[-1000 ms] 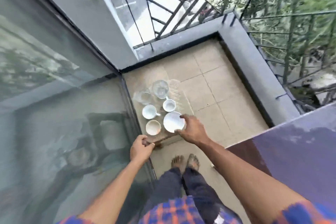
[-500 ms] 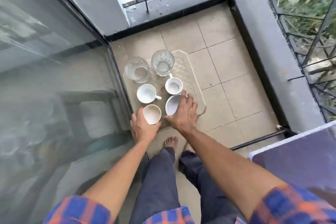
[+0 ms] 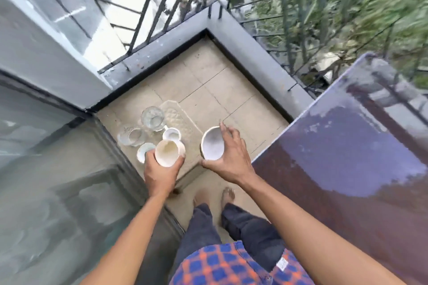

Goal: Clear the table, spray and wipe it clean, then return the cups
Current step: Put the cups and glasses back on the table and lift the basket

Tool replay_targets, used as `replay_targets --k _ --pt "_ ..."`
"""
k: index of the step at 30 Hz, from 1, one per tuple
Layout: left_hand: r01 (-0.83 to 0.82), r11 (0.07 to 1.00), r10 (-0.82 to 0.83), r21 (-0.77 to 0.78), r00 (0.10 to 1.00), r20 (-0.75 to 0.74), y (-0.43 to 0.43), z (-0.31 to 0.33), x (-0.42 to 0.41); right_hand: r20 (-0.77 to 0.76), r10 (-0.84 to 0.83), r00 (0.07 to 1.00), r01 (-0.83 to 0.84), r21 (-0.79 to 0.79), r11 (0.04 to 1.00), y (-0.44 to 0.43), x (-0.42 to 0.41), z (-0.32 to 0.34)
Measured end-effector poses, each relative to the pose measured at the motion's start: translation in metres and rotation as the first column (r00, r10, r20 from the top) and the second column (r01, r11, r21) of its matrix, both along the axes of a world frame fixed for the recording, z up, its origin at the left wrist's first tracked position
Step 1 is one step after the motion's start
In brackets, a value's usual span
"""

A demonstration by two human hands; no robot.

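Note:
My left hand (image 3: pixel 159 173) grips a cream cup (image 3: pixel 167 152), lifted above the floor. A white bowl-shaped cup (image 3: pixel 212 143) is held by its rim in my right hand (image 3: pixel 228 157), also raised. Below them a clear patterned tray (image 3: pixel 179 118) lies on the tiled floor. On and beside the tray stand two clear glasses (image 3: pixel 153 118) (image 3: pixel 131 136), a white mug (image 3: pixel 171 134) and another white cup (image 3: pixel 143 151) partly hidden by my left hand. The dark glossy table (image 3: pixel 347 164) is at the right.
A glass door (image 3: pixel 46 169) runs along the left. A grey ledge (image 3: pixel 254 53) with black railing (image 3: pixel 148 18) bounds the balcony corner ahead and right. My bare feet (image 3: pixel 214 195) stand on the beige tiles just behind the tray.
Both hands have closed on cups and lifted them off the tray. The view has risen and swung right, bringing the table into sight.

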State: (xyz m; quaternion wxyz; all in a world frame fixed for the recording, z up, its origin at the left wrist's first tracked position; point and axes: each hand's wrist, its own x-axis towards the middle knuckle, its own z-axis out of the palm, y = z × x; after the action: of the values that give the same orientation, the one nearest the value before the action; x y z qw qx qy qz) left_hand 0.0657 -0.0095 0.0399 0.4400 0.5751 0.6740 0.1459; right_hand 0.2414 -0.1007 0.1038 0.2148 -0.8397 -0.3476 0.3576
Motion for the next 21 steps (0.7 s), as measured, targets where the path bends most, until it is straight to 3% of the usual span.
replay_targets --k 5,11,15,21 --pt "0.34 0.938 -0.345 0.068 0.935 0.085 0.004 0.062 0.095 0.134 -0.283 0.95 0.275 0.072 0.959 -0.071 0.084 0.053" --pt "0.692 0.709 -0.705 0.135 0.699 0.119 -0.064 0.09 0.25 0.211 -0.633 0.745 0.637 0.06 0.769 -0.205 0.184 0.057" --pt "0.864 0.468 -0.882 0.187 0.469 0.041 -0.13 0.084 0.358 0.242 -0.726 0.644 0.746 0.013 0.666 -0.283 0.252 0.037" --pt "0.927 0.297 -0.946 0.228 0.318 -0.061 -0.184 0.06 0.475 0.238 -0.74 0.629 0.764 -0.009 0.646 -0.322 0.339 0.009"
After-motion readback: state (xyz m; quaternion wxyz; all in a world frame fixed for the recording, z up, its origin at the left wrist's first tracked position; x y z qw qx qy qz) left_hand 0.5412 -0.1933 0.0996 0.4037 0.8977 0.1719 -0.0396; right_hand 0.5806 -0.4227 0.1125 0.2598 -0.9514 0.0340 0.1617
